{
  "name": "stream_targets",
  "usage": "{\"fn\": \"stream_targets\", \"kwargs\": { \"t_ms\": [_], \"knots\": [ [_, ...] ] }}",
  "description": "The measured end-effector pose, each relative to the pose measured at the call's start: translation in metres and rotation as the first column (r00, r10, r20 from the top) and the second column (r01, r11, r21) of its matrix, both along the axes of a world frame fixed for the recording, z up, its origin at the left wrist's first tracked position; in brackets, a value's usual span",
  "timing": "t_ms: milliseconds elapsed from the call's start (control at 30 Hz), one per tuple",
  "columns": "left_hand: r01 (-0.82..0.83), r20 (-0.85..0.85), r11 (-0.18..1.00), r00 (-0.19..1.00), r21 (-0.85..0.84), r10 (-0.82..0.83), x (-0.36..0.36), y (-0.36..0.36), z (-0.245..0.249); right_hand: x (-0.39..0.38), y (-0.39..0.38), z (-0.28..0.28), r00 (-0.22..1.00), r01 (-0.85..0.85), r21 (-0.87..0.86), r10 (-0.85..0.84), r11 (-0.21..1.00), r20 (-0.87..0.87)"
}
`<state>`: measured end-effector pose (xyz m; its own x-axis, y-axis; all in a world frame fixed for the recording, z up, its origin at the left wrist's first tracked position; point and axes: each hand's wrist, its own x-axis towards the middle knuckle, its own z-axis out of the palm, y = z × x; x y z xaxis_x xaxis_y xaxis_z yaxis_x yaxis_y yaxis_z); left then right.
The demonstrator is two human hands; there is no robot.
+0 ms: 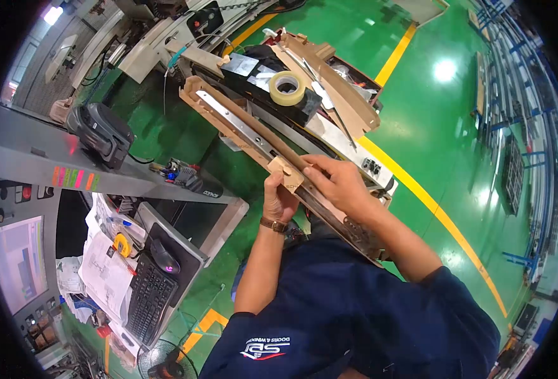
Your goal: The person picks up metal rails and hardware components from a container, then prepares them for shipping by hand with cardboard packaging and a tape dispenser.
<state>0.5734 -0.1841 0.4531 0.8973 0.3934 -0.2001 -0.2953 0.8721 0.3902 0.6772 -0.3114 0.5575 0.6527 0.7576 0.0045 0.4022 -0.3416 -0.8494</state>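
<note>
A long, narrow cardboard box lies open on a slant in front of my body. Inside it runs a slim metal rail with holes along its length. My left hand, wearing a watch, grips the near side of the box from below. Its thumb presses a small printed cardboard piece that lies across the rail. On the far side, my right hand is closed on the box edge, fingertips near that piece. What its hidden fingers touch inside cannot be made out.
Beyond the box, a tape roll rests on a cluttered bench beside another cardboard tray. At left are a keyboard, a mouse, papers, a tape measure and a monitor. Metal profiles fill a rack at right.
</note>
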Motion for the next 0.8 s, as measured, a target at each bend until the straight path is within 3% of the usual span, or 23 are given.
{"fn": "stream_targets", "kwargs": {
  "t_ms": [100,200,300,500,700,800],
  "knots": [
    [0.033,-0.009,0.999,0.999,0.021,-0.033,-0.003,0.003,0.001,0.002,-0.004,0.002,0.999,0.032,0.032,-0.032,0.999,-0.012],
    [0.049,-0.017,0.998,0.999,0.040,-0.048,0.000,0.003,0.001,0.004,-0.008,-0.001,0.989,0.023,-0.015,-0.020,1.000,0.148],
    [0.043,-0.064,0.998,0.997,0.054,-0.039,0.000,0.000,0.004,0.008,-0.006,-0.008,1.000,0.003,0.071,-0.001,0.997,-0.027],
    [0.068,-0.061,0.995,0.996,0.072,-0.064,-0.005,0.006,0.003,-0.001,0.001,-0.011,0.962,-0.064,0.088,0.038,0.994,0.270],
    [0.123,0.066,0.990,0.990,0.073,-0.128,-0.010,0.014,0.001,-0.002,0.007,-0.008,0.941,-0.086,0.049,0.065,0.995,0.331],
    [0.120,0.067,0.992,0.990,0.048,-0.123,-0.008,0.014,-0.006,-0.005,0.012,-0.023,0.929,-0.075,0.154,0.014,0.985,0.369]
  ]
}}
